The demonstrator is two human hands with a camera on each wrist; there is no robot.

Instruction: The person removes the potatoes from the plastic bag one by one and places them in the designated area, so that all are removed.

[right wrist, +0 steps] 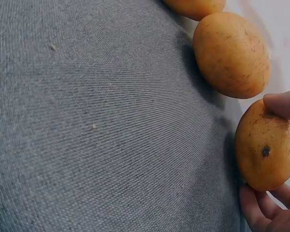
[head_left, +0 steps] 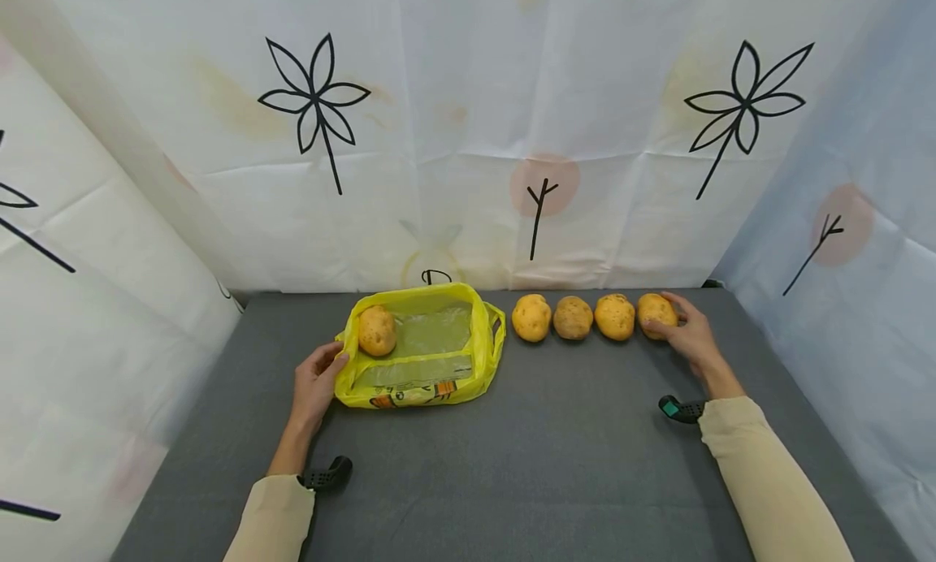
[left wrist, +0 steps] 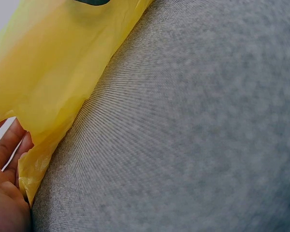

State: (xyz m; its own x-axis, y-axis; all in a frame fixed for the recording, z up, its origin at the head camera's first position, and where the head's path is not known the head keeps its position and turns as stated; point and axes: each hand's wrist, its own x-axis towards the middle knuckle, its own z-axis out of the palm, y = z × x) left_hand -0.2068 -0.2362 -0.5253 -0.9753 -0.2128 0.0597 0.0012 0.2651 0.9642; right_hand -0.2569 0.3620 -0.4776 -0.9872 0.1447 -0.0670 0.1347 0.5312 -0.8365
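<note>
A yellow plastic bag [head_left: 478,367] lies with its mouth open on the table, one potato [head_left: 376,331] inside at its left end. My left hand [head_left: 316,383] holds the bag's left edge; in the left wrist view, its fingers [left wrist: 9,145] are partly hidden by the yellow plastic. To the right of the bag, several potatoes stand in a row along the back, among them a browner potato [head_left: 573,317]. Thumb and fingers of my right hand [head_left: 691,335] grip the rightmost potato [right wrist: 266,150], which has a dark spot. Its neighbour [right wrist: 232,55] sits close beside it.
Grey cloth covers the table [head_left: 541,464]. White patterned curtains [head_left: 468,140] hang behind the table and at both sides, close behind the potato row. A black wrist device [head_left: 329,474] sits on the left wrist, another [head_left: 682,409] on the right.
</note>
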